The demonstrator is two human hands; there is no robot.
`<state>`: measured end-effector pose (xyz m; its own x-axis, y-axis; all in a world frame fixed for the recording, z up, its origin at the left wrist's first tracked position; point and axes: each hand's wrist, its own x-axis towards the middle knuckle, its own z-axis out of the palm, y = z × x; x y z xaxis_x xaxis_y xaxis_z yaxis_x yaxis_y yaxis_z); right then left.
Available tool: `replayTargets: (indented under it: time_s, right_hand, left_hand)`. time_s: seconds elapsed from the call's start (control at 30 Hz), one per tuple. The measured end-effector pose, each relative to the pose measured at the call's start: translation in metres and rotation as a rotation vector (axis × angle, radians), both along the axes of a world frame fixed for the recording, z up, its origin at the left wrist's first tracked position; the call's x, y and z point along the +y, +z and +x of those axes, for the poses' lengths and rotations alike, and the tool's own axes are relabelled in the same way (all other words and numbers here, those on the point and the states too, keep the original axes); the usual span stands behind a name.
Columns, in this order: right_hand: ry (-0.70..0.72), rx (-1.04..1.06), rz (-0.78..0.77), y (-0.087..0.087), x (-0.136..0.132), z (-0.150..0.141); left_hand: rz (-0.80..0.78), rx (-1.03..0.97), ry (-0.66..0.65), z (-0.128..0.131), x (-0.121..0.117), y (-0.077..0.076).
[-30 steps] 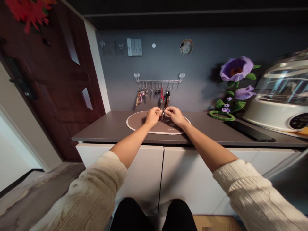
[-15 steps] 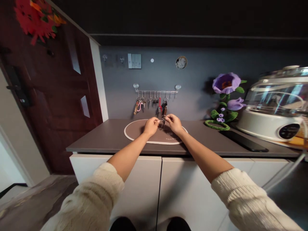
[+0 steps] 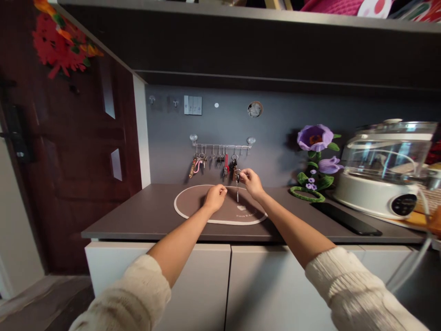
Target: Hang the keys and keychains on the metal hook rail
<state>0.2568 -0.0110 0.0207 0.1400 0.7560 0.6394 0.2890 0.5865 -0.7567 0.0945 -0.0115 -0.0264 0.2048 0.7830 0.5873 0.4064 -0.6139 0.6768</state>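
Note:
My right hand (image 3: pixel 252 185) pinches a key ring (image 3: pixel 237 173) in front of the wall rail, and a thin metal piece hangs from the ring over the mat. The fingers of my left hand (image 3: pixel 215 198) are curled closed above the oval brown mat (image 3: pixel 193 209), apart from the ring. Whether anything small is inside them is hidden. Behind my hands, a clear hook rail (image 3: pixel 222 146) on the wall carries several keys and key rings, among them a pink carabiner (image 3: pixel 196 166) and a red strap (image 3: pixel 226 161).
On the right of the dark counter (image 3: pixel 127 220) lie a black phone (image 3: pixel 347 219) and a purple crocheted flower (image 3: pixel 315 138) with a green base. A white appliance with a clear lid (image 3: pixel 368 195) stands beyond them. A dark shelf (image 3: pixel 241 50) overhangs the counter.
My left hand has come away from the key ring, which stays in my right hand with its metal piece hanging straight down. The view has tilted up.

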Motion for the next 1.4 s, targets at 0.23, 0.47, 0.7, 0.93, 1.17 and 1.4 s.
replayTargets:
  time_s: [0.23, 0.47, 0.7, 0.93, 1.17, 1.4]
  right_hand:
    - [-0.010, 0.145, -0.072, 0.025, 0.016, 0.006]
    - [-0.008, 0.253, -0.153, 0.055, 0.031, 0.010]
    - [-0.042, 0.305, -0.202, 0.072, 0.054, 0.014]
    - [-0.110, 0.360, -0.249, 0.077, 0.070, 0.015]
    - [-0.151, 0.383, -0.266, 0.072, 0.078, 0.016]
    - [-0.189, 0.406, -0.286, 0.062, 0.076, 0.014]
  left_hand:
    - [0.004, 0.037, 0.006, 0.001, 0.001, -0.002]
    - [-0.005, 0.048, 0.018, 0.001, 0.000, -0.001]
    - [-0.025, 0.058, 0.047, 0.001, 0.001, -0.002]
    - [-0.048, 0.051, 0.042, 0.001, 0.001, -0.001]
    - [-0.059, 0.037, 0.041, 0.001, 0.001, -0.001]
    - [-0.072, 0.027, 0.039, 0.000, 0.000, 0.000]
